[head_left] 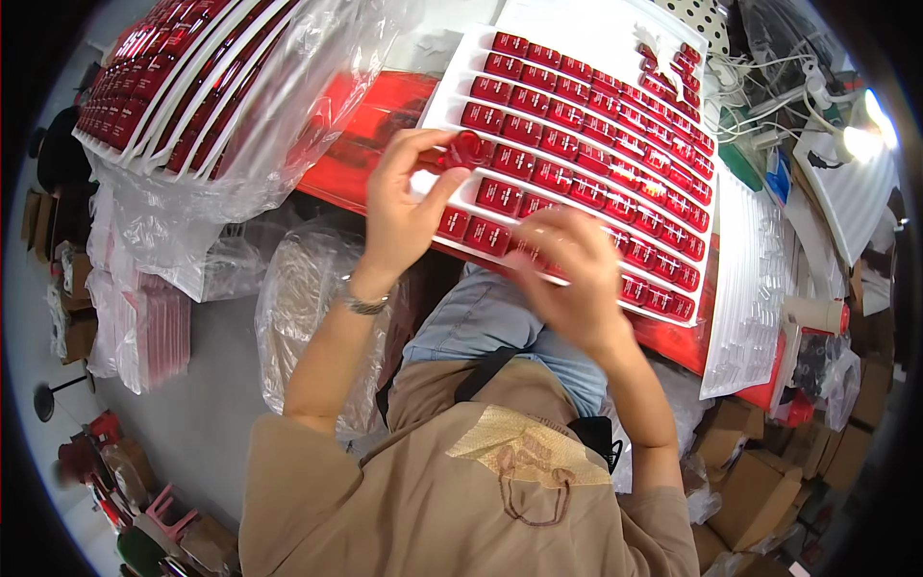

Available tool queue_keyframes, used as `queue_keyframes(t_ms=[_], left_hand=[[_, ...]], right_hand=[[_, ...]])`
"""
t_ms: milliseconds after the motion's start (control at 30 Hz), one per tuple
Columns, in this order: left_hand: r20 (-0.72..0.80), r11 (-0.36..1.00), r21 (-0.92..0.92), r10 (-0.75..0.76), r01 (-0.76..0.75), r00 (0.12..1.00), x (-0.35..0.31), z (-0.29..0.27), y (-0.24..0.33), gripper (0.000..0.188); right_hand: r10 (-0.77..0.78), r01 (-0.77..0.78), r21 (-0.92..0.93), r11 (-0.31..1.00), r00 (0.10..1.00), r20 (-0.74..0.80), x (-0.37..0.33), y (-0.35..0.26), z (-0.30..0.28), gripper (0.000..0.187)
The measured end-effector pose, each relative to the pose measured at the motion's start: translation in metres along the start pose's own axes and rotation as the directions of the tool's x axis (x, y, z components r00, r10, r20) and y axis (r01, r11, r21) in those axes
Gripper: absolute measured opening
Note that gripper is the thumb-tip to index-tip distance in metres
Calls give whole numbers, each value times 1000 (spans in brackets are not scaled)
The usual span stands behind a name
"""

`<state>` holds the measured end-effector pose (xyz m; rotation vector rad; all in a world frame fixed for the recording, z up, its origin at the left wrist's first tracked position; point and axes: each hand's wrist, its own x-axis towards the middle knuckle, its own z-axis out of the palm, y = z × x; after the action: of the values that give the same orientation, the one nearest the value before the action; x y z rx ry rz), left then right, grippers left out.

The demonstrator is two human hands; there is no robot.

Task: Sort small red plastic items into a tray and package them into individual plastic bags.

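Observation:
My left hand [404,197] is closed in a pinch, thumb and forefinger on a small glossy red container [466,150]. The container is lifted over the left side of a white tray [450,96]. Slanting rows of similar red containers [553,177], with pale print on their faces, fill much of this tray. Over the tray's near rows is my right hand [572,269], its fingers bent and pointing left. Motion smears those fingers, and I cannot make out anything between them. Some containers beneath the right hand are hidden.
Stacked trays of red containers [154,87], wrapped in clear plastic, stand at the far left. The table has a red cover [370,125]. To the right lie clear plastic trays [745,288], cables and a lit lamp [862,142]. Cardboard boxes [755,490] sit at the lower right.

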<state>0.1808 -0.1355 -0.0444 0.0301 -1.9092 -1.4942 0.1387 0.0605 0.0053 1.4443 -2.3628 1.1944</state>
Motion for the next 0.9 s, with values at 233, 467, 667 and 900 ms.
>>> queue_keyframes(t_ms=[233, 467, 667, 900], left_hand=[[-88, 988, 137, -65, 76, 994, -1, -81, 19, 31], [-162, 979, 76, -173, 187, 971, -6, -87, 2, 30], [68, 992, 124, -25, 16, 997, 4, -73, 14, 29], [269, 988, 124, 61, -97, 961, 13, -30, 21, 29]], right_hand=[[381, -549, -322, 772, 804, -457, -82, 138, -183, 23], [759, -630, -747, 210, 588, -282, -252, 279, -267, 43], [700, -572, -779, 258, 666, -257, -244, 276, -269, 29], [307, -495, -642, 586, 868, -389, -247, 285, -298, 21]])
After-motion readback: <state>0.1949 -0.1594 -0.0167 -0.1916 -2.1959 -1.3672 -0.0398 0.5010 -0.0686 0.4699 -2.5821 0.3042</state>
